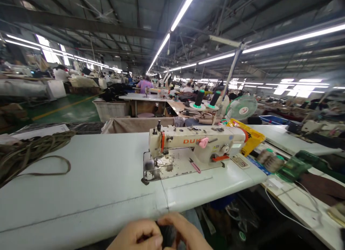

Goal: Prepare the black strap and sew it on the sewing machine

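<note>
Left hand (137,237), right hand (190,234) at near desk (94,185) edge, both grips pinching small dark piece (167,235); sewing machine (194,149) beyond.

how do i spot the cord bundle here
Find the long white table with the cream sewing machine. At its far left edge lies the cord bundle: a tangled olive-brown heap, one loop trailing out, the only ropy thing there.

At the bottom edge, the left hand (137,237) and right hand (187,232) meet around a small dark piece (167,235), just below the white worktop (94,181) carrying a cream sewing machine (196,146) and, far left, coiled olive cord (24,153).
</note>
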{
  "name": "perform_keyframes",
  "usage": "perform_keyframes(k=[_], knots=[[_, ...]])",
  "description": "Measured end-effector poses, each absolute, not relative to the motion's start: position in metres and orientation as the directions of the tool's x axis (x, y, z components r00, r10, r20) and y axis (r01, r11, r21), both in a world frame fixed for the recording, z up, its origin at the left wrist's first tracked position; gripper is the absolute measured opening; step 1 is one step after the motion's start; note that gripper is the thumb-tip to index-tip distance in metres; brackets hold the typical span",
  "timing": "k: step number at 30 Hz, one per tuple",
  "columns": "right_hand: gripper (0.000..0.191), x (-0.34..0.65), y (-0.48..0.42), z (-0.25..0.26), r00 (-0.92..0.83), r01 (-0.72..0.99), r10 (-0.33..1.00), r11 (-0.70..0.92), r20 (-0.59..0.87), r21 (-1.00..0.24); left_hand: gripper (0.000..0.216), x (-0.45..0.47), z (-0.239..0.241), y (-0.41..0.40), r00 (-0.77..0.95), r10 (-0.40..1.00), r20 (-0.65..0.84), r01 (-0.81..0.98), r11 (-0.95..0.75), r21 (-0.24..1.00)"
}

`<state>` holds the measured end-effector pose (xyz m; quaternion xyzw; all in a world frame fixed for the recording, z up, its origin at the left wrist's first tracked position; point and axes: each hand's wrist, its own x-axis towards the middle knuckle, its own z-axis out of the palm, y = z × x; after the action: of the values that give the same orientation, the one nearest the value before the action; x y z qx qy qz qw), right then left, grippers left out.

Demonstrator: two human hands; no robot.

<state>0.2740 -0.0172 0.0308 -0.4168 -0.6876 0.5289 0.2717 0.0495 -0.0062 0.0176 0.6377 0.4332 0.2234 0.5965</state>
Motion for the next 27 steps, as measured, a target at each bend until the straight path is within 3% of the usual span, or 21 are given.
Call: perform_keyframes(k=[2, 6, 12, 19, 23, 27], knots=[[0.033, 0.260, -0.022, 0.041, -0.559, 0.303, 0.819, 0.055, -0.131, -0.951, 0.041, 0.046, 0.034, -0.009, 0.505, 0.850, -0.147, 0.283, -0.002, 0.959], [0.006, 0.263, -0.020, 0.032, -0.382, 0.268, 0.912, -0.046, -0.150, -0.962, 0.033, 0.025, 0.049, -0.006, 0.389, 0.919, -0.073, 0.392, -0.094, 0.915], [0.023, 0.287, -0.010, 0.017, -0.312, 0.301, 0.949, 0.050, -0.049, -0.952, 0.026, 0.006, 0.035, -0.005, 0.336, 0.942, 0.008, 0.590, -0.217, 0.778], [0.044, 0.303, -0.013, 0.011, -0.304, 0.301, 0.941, -0.057, -0.152, -0.952, 0.024, 0.019, 0.020, -0.017, 0.199, 0.939, 0.280, 0.627, -0.342, 0.700], [0.041, 0.308, -0.012, 0.018, -0.341, 0.355, 0.926, -0.033, -0.162, -0.934, 0.026, 0.022, 0.016, -0.016, 0.162, 0.934, 0.318, 0.576, -0.351, 0.738], [0.036, 0.309, -0.012, 0.022, -0.411, 0.435, 0.903, 0.072, -0.127, -0.898, 0.022, 0.025, 0.018, -0.015, 0.154, 0.965, 0.211, 0.473, -0.259, 0.842]])
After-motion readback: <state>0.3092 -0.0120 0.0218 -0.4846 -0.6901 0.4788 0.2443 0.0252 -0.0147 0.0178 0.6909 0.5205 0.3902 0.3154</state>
